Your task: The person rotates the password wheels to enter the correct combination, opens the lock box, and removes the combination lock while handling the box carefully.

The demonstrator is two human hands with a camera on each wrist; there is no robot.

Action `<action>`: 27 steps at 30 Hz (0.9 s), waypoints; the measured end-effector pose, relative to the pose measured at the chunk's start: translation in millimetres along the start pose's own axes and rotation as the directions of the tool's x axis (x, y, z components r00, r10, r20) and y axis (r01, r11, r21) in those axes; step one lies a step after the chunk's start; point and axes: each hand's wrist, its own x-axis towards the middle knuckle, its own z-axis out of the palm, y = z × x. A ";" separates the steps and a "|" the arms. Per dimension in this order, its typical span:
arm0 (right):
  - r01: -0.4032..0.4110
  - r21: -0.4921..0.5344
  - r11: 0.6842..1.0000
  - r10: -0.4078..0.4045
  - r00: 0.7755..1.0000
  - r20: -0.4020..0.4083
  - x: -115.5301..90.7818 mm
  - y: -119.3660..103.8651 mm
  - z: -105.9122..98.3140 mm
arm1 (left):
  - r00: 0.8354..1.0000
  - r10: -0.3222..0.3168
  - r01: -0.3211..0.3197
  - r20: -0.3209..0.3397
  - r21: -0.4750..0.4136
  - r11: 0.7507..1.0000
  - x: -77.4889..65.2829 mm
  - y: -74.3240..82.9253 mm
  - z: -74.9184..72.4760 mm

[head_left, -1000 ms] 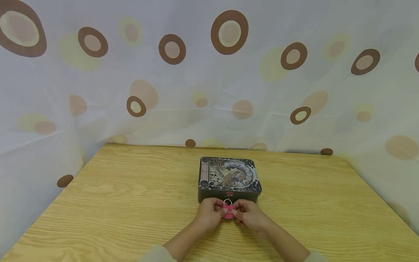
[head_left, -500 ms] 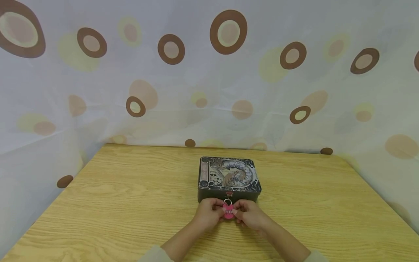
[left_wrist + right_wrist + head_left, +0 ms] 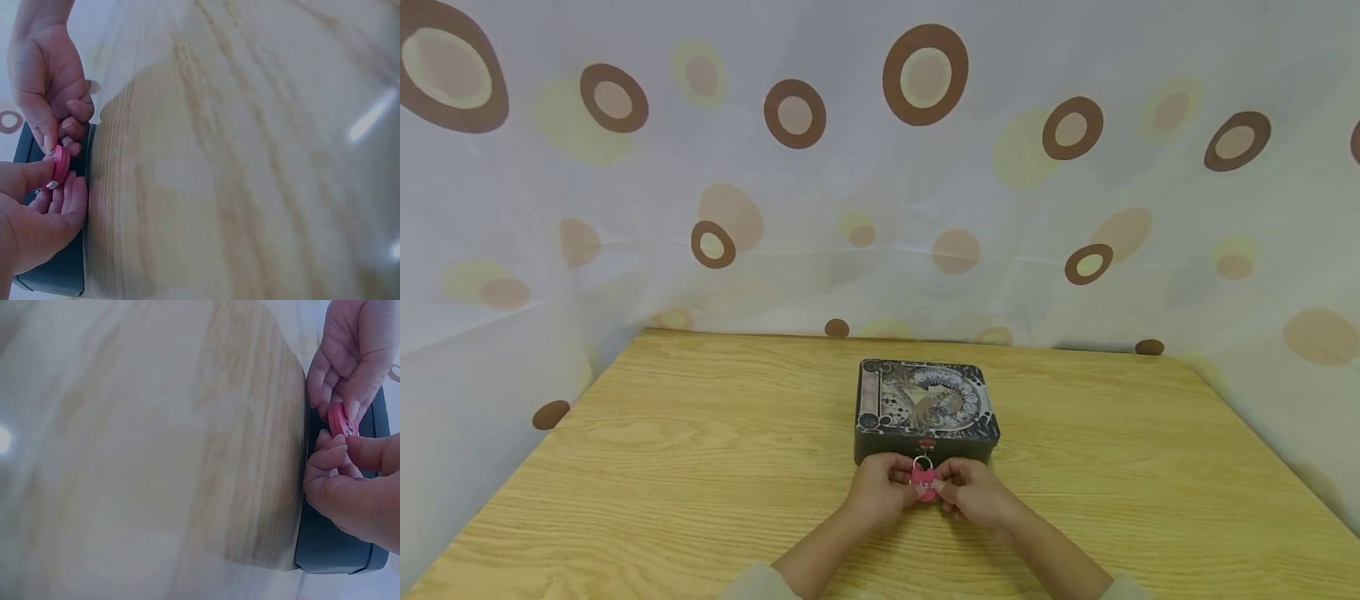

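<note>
A small pink combination padlock (image 3: 924, 475) stands at the front of a dark box (image 3: 927, 400) with an ornate printed lid. Its ring-shaped metal shackle is up by the red-brown clasp (image 3: 927, 444); whether it is latched cannot be told. My left hand (image 3: 878, 490) pinches the padlock from the left, the thumb lying over its dials. From the right, my right hand (image 3: 979, 493) pinches it between thumb and fingers. Both wrist views show the pink padlock (image 3: 61, 164) between the two hands, against the box's dark side wall (image 3: 331, 550). The fingers partly cover the dials.
The box rests on a wood-grain table (image 3: 715, 467), its lid down. Behind and at both sides hangs a pale cloth (image 3: 850, 192) printed with brown and yellow circles.
The left thumb has shifted right across the padlock's front, covering dials that showed half a second ago. Both hands keep their grip, and the box has stayed in place.
</note>
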 end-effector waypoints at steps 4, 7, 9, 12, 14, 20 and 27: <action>-0.005 -0.008 1.000 0.005 1.000 -0.007 0.4 -0.1 0.6 | 1.000 -0.004 0.004 -0.016 0.014 1.000 0.3 -0.7 0.2; -0.006 -0.015 1.000 0.006 1.000 -0.014 0.5 0.1 0.6 | 0.999 -0.002 0.003 -0.032 0.033 0.999 0.4 -0.3 1.4; -0.007 -0.016 1.000 0.006 1.000 -0.018 0.4 0.1 0.7 | 0.999 -0.003 0.004 -0.039 0.039 0.999 0.0 0.3 2.2; -0.001 -0.016 1.000 0.001 1.000 -0.013 0.8 0.2 0.6 | 0.999 0.001 0.001 -0.044 0.039 0.999 -0.6 0.8 2.2; -0.001 -0.014 1.000 0.000 1.000 -0.012 0.7 0.3 0.8 | 0.999 0.005 -0.003 -0.045 0.038 0.999 -1.5 1.2 2.0; -0.005 -0.008 1.000 0.005 1.000 -0.014 0.3 -1.9 1.3 | 0.998 0.022 -0.021 -0.050 0.009 1.000 -1.9 -0.1 2.1; 0.000 -0.002 1.000 0.000 1.000 -0.004 0.6 -1.0 1.0 | 0.999 0.028 -0.028 -0.043 -0.003 1.000 -1.7 -0.7 2.0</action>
